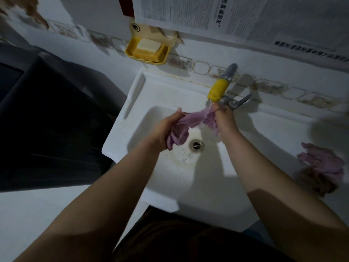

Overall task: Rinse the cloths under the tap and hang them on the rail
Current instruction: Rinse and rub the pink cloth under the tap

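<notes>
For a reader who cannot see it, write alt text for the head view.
Both hands, left hand and right hand, grip a purple cloth under the running tap over a white sink. Another purple cloth lies on the counter at right.

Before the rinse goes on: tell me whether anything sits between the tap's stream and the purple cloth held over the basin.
Nothing visible does. Both hands, left and right, grip the purple cloth directly below the yellow spout, and water already falls onto it near the right hand. The rail is out of view.
</notes>
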Demonstrator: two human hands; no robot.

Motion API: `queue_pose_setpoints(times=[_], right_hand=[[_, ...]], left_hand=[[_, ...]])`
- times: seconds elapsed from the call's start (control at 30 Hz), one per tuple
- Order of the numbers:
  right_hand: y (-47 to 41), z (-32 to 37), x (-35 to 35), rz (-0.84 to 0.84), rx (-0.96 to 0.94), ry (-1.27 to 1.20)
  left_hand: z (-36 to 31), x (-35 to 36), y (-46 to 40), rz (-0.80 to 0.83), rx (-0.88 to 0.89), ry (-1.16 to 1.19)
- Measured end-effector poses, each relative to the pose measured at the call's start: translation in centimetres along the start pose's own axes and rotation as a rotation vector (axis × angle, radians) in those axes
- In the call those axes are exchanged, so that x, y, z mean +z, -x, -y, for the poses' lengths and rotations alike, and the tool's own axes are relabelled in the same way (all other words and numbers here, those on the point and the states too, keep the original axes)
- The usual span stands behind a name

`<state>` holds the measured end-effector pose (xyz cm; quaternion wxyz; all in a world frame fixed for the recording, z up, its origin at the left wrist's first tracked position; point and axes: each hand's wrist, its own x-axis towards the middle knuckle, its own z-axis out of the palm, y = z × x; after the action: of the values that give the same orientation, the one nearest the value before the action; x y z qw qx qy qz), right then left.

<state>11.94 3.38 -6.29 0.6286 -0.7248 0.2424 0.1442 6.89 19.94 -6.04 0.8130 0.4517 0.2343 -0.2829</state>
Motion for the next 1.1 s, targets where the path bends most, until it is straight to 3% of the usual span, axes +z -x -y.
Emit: queue_pose_setpoints(times=[0.2, 0.27, 0.33, 0.47, 0.57, 0.67, 0.73, 0.8, 0.9, 0.93, 1.0, 1.1], right_hand=[[2.4, -0.5, -2.8, 0.41, -0.087, 0.526], [2.6, -0.5, -3.3, 0.508, -0.119, 0.647], [2.5, -0.6, -3.5, 0.544, -0.104, 0.667], [1.5, 0.4, -4.2, 0.479, 0.008, 0.559], [0.5, 1.2, -4.5, 0.563, 0.146, 0.104], [0.0, 1.7, -4.0, 0.562, 0.145, -0.227], [0.4, 2.2, -3.5, 0.505, 0.031, -0.27], [0.8, 2.4, -3.0, 0.463, -0.066, -0.227], [0.7, 2.6, -2.7, 0.353, -0.188, 0.051], [0.6, 2.8, -2.6, 0.282, -0.229, 0.155], [0.0, 2.6, -2.6, 0.111, -0.305, 0.266], [-0.3, 2.6, -1.8, -0.023, -0.224, 0.067]], left_hand=[[-4.2, -2.4, -0.5, 0.079, 0.184, 0.238], [-4.7, -2.6, -1.1, 0.09, 0.23, 0.19], [-5.2, -2.4, -1.4, -0.013, 0.275, 0.141], [-5.6, -2.5, -2.0, -0.253, 0.33, 0.011], [-5.3, -2.4, -2.3, -0.387, 0.287, -0.096], [-4.5, -2.0, -1.6, -0.249, 0.207, -0.187], [-3.6, -1.9, -1.1, -0.161, 0.168, -0.378], [-3.0, -1.6, -0.6, -0.093, 0.075, -0.739], [-2.3, -1.5, -0.6, -0.089, -0.076, -1.108], [-2.3, -1.5, -0.5, -0.083, -0.072, -1.082], [-2.0, -1.5, -0.6, -0.019, -0.011, -0.726], [-1.7, 0.3, -0.9, -0.07, 0.069, -0.188]])
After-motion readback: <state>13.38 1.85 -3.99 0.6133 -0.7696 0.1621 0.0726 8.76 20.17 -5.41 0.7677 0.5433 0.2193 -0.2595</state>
